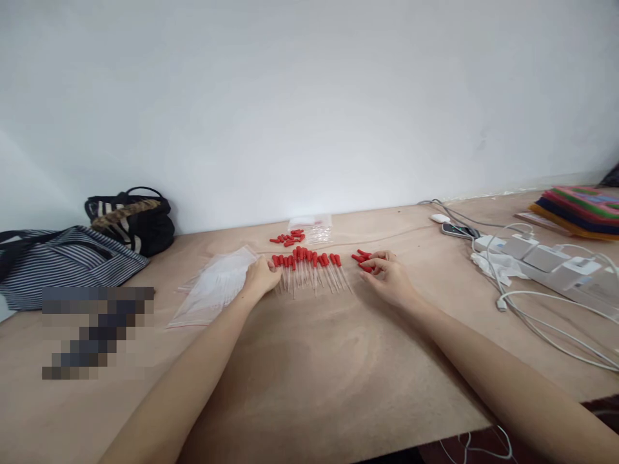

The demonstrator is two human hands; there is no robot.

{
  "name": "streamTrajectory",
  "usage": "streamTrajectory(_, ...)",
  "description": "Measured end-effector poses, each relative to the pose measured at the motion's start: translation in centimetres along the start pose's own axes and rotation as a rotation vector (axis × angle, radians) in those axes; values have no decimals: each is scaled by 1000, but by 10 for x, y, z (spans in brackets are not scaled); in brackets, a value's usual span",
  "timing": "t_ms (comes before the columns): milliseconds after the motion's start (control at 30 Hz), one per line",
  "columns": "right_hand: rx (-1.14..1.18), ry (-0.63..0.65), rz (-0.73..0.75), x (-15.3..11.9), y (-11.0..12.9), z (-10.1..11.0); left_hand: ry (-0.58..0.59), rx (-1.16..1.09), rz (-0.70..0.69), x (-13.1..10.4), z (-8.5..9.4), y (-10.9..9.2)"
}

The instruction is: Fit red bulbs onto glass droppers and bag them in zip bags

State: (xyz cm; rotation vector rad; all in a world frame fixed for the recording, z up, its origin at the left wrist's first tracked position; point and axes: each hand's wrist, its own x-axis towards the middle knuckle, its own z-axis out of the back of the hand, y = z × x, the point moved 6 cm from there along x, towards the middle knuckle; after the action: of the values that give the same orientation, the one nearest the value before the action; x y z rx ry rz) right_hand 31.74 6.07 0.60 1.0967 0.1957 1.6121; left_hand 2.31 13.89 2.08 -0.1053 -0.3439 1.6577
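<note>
A row of glass droppers (316,274) with red rubber bulbs lies on the wooden table, bulbs toward the wall. At the row's left end my left hand (262,274) is closed, its fingertips by the nearest droppers; what it holds, if anything, is hidden. To the right of the row, my right hand (389,278) has thumb and forefinger around a red rubber bulb (366,267). Other loose red bulbs (360,256) lie at those fingertips. A further group of red bulbs (289,238) lies behind the row.
Clear plastic bags (213,287) of thin tubes lie left of my left hand, and another clear bag (314,227) by the wall. Farther left are a striped bag (68,264) and a black bag (152,222). A power strip (551,270) with cables and coloured sheets (580,209) are at right.
</note>
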Motion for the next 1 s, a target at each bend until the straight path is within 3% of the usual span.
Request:
streamTrajectory(267, -117, -6, -101, 4, -7, 3, -17, 129, 40, 7, 28, 46)
streamTrajectory(467, -259, -10, -121, 6, -14, 5, 6, 183, 10, 7, 17, 37)
streamTrajectory(667, -368, -48, -135, 10, -22, 11, 72, 229, 133, 16, 11, 36)
streamTrajectory(867, -481, -44, -95, 15, -19, 5, 115, 182, 181, 26, 14, 43)
streamTrajectory(1000, -559, -14, -23, 17, -11, -5, 111, 71, 119, 22, 28, 40)
